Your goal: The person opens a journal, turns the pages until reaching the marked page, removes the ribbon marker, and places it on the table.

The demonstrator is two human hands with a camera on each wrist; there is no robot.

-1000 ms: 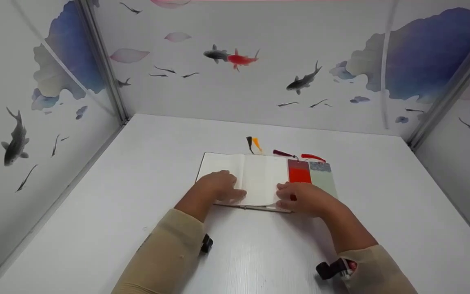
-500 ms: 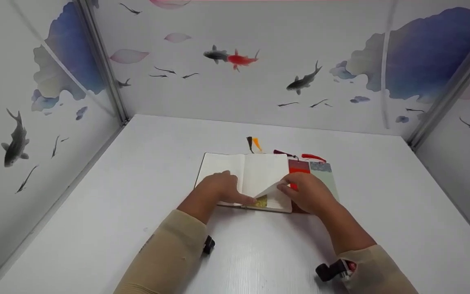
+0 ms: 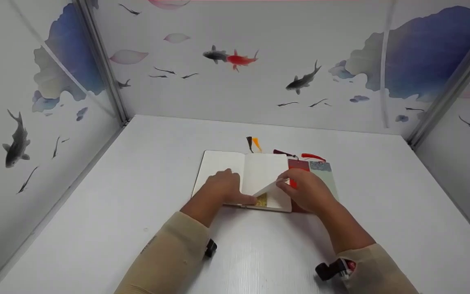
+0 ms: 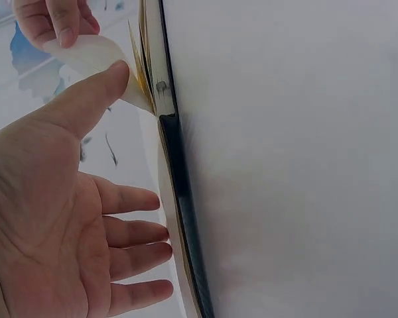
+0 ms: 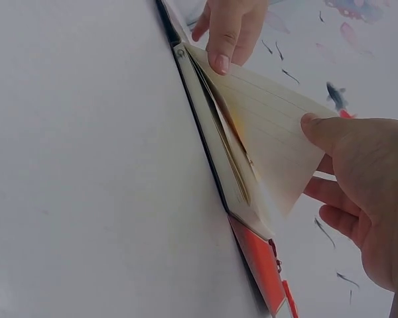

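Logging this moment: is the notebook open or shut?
Open: the notebook shows pages either side of its fold, and the right hand pinches one.

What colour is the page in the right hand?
The page is cream; right wrist view shows it best.

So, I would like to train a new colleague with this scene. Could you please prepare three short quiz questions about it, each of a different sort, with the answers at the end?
1. Which hand pinches the free edge of the raised page in the notebook?

2. In the head view, the rightmost tassel is:
A) yellow
B) black
C) red

3. True or false: the patterned piece near the thumb of the left hand is blue.

Key:
1. The right hand.
2. C.
3. False; it is gold-coloured.
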